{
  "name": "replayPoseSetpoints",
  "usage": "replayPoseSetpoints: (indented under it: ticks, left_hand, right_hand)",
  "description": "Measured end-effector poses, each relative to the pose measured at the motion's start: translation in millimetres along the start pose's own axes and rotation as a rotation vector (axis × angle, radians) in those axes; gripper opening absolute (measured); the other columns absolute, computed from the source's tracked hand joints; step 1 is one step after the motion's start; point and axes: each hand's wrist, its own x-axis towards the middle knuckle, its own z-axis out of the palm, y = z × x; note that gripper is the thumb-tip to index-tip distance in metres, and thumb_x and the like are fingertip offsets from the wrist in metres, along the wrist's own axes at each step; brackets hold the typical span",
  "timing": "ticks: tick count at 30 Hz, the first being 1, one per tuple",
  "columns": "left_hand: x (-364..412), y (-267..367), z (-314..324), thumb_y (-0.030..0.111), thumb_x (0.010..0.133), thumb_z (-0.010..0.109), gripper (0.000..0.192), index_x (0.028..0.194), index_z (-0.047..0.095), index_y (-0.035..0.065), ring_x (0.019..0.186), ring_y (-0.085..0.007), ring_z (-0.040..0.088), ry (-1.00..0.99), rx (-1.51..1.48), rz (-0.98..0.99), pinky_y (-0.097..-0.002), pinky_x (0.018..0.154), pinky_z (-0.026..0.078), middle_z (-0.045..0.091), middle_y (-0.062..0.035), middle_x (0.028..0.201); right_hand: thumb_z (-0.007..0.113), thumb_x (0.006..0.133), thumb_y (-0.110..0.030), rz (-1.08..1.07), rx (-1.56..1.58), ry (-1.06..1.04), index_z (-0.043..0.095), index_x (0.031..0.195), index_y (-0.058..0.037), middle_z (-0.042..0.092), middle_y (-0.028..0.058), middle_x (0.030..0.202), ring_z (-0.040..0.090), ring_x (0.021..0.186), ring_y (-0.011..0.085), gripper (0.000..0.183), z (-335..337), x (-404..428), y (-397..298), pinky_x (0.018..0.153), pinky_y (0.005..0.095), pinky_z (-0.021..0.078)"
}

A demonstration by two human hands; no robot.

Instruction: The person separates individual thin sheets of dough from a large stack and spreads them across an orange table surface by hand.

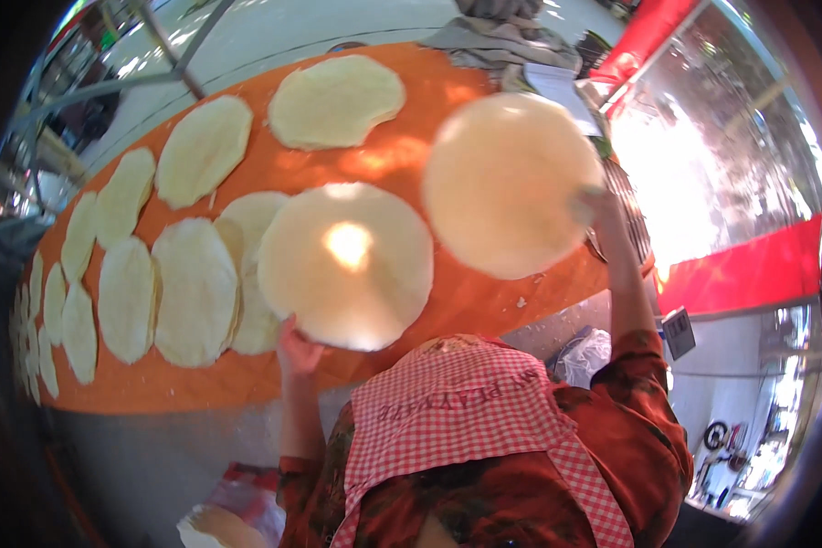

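My left hand (301, 351) grips the lower left edge of a thin, round, pale flatbread sheet (349, 294); a bright patch of light falls on its middle. My right hand (592, 204), blurred, holds a second round flatbread sheet (510, 185) by its right edge. This one is blurred too and appears raised over the orange tablecloth (462, 305). Left of the first sheet, partly covered by it, lies a stack of pale flatbreads (253, 322). Another oval stack (195, 291) sits beside that. Beyond my hands is a flatbread with a notched edge (335, 103).
More flatbreads (127, 301) spread in rows toward the table's left end. Grey cloth (500, 44) is heaped at the far edge, near a white sheet of paper (558, 89). A dark ribbed object (630, 212) stands at the right end. A clear plastic bag (586, 359) is below the table edge.
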Motion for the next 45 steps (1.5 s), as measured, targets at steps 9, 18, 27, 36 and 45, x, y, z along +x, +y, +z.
replayPoseSetpoints:
  ticks: [9,18,27,36,45]
  left_hand:
    - [18,17,105,0.023,0.096,0.050,0.038,0.131,0.045,0.0080,0.120,-0.0244,0.051,0.029,-0.313,-0.152,-0.0431,0.099,0.043,0.054,-0.0063,0.128]
    - [25,24,135,0.013,0.090,0.056,0.047,0.135,0.042,0.0099,0.112,-0.0237,0.056,0.006,-0.059,-0.216,-0.0429,0.086,0.051,0.054,-0.0071,0.125]
    - [28,8,115,0.007,0.083,0.058,0.038,0.120,0.053,0.0038,0.091,-0.0209,0.060,0.322,0.282,-0.080,-0.0284,0.073,0.051,0.063,-0.0099,0.102]
    - [20,36,25,0.007,0.081,0.057,0.029,0.110,0.054,0.0022,0.094,-0.0189,0.058,0.389,0.056,-0.070,-0.0361,0.082,0.049,0.058,-0.0060,0.103]
    - [47,39,159,0.001,0.081,0.059,0.043,0.122,0.048,0.0038,0.099,-0.0208,0.059,0.393,-0.050,-0.034,-0.0324,0.082,0.052,0.056,-0.0082,0.114]
  right_hand:
    - [0.070,0.082,-0.032,-0.045,-0.292,-0.756,0.041,0.138,-0.0058,0.048,0.0168,0.134,0.046,0.125,0.0272,0.068,248,-99,22,0.103,0.0379,0.0387]
    - [0.060,0.086,-0.034,-0.196,-0.277,-0.645,0.053,0.121,0.0001,0.065,0.0229,0.096,0.064,0.089,0.0362,0.050,308,-112,8,0.081,0.0411,0.0498]
    - [0.049,0.084,-0.011,-0.168,-0.805,-0.672,0.057,0.118,-0.0055,0.066,0.0204,0.101,0.063,0.091,0.0368,0.035,331,-121,-20,0.081,0.0445,0.0489]
    - [0.064,0.077,-0.007,-0.253,-0.450,-0.239,0.064,0.092,-0.0026,0.068,0.0114,0.078,0.067,0.066,0.0236,0.016,177,144,-85,0.057,0.0370,0.0551]
    - [0.072,0.076,-0.035,-0.262,-0.561,-0.426,0.042,0.131,-0.0059,0.058,0.0214,0.110,0.058,0.099,0.0332,0.069,181,50,-30,0.083,0.0411,0.0492]
